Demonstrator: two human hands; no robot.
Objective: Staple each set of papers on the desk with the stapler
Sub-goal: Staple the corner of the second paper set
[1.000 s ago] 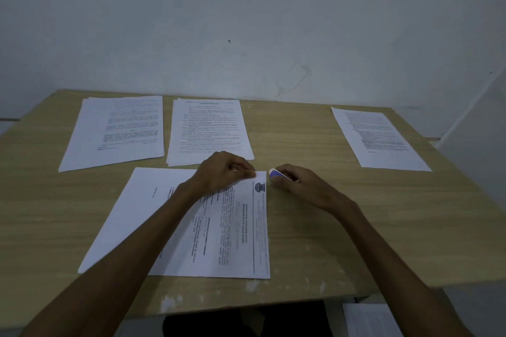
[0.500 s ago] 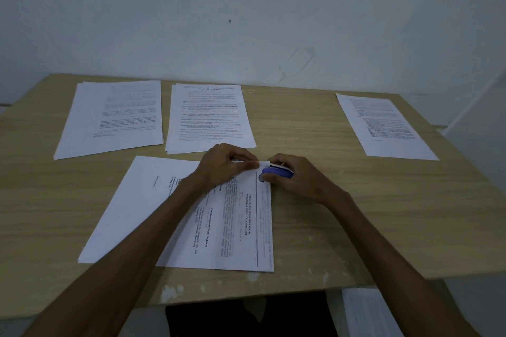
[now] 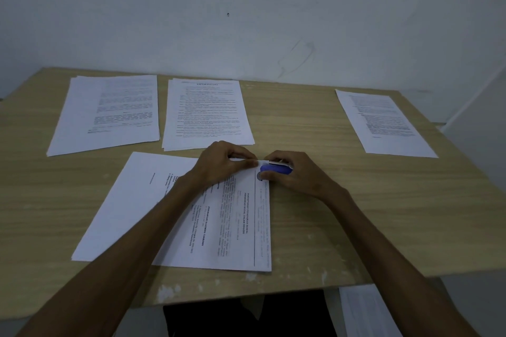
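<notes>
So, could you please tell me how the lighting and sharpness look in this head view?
Head view: dim, bluish and flat, without glare; wide-angle bending bows the desk edges; print on the near paper set partly reads, far sheets blur; stapler in the right hand is soft-edged.

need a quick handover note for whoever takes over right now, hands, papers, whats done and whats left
Left hand: pinching the far right corner of the near paper set, holding it flat.
Right hand: gripping the blue stapler, its mouth at that same corner.
Three more sets lie on the desk: far left set, middle set, far right set.
Done: cannot tell whether any set is stapled.
Left: press the staple here, then check and staple the others.
</notes>
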